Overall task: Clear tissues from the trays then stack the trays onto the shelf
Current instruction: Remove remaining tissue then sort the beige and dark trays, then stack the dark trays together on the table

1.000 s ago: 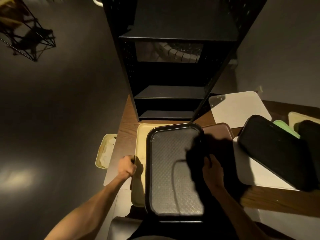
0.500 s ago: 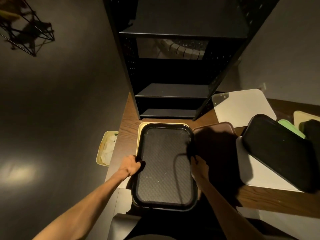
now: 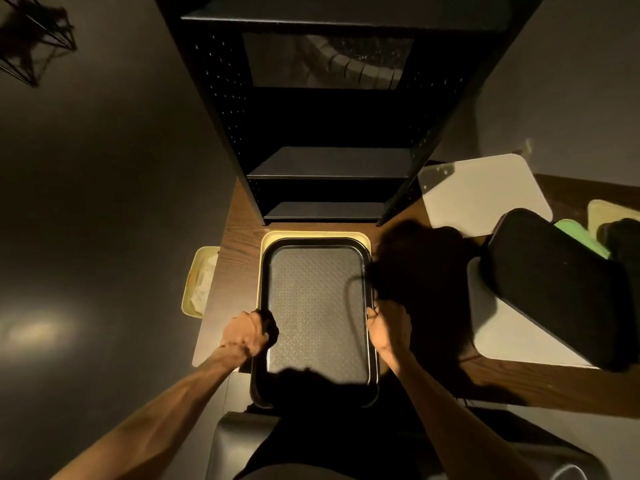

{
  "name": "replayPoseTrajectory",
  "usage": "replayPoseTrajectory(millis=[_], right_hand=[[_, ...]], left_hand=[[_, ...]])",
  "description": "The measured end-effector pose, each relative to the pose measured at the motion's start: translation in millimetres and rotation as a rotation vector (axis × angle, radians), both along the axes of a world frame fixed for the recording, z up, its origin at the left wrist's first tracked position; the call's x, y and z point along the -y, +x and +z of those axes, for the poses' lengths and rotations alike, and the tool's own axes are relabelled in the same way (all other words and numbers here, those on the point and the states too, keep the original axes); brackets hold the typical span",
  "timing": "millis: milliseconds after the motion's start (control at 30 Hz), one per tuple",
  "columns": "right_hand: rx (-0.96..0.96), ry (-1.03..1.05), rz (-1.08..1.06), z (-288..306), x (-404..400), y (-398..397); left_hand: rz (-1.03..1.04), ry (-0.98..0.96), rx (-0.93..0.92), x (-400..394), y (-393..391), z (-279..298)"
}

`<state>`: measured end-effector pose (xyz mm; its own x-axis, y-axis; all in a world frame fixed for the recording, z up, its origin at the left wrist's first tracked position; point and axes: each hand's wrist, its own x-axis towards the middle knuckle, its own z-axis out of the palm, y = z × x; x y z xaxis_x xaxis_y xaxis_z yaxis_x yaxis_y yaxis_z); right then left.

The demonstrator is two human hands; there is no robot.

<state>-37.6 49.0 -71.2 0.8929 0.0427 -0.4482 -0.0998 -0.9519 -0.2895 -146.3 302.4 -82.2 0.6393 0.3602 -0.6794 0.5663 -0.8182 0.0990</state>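
Note:
A black tray [image 3: 317,306] with a textured floor lies squarely on a cream tray [image 3: 313,235] on the wooden table, right in front of the black shelf unit [image 3: 329,161]. My left hand [image 3: 247,332] is closed on the stack's left long edge and my right hand [image 3: 388,327] on its right long edge. No tissue shows in the black tray. The shelf's lower boards are bare.
A small cream bin [image 3: 199,282] with crumpled tissues hangs past the table's left edge. To the right lie a white tray [image 3: 485,195], another black tray [image 3: 557,285] over a white one [image 3: 512,334], a green tray [image 3: 578,233] and a brown tray in shadow [image 3: 426,268].
The black tray has slid left and straightened, now lined up on the cream tray. My right hand moved from inside the tray to its right edge; my left hand now grips the left edge.

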Motion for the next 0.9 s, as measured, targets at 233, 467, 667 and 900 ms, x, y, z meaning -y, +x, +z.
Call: replayPoseTrajectory(millis=[233, 467, 667, 900], right_hand=[[0.034, 0.007, 0.067, 20, -8, 19], [0.053, 0.184, 0.034, 40, 14, 33], [0.098, 0.307, -0.055, 53, 77, 52], [0.138, 0.326, -0.115, 90, 180, 87]], left_hand=[[-0.028, 0.092, -0.033, 3, 20, 25], [0.055, -0.227, 0.163, 31, 72, 62], [0.073, -0.451, 0.256, 90, 117, 84], [0.069, -0.564, 0.267, 195, 163, 106]])
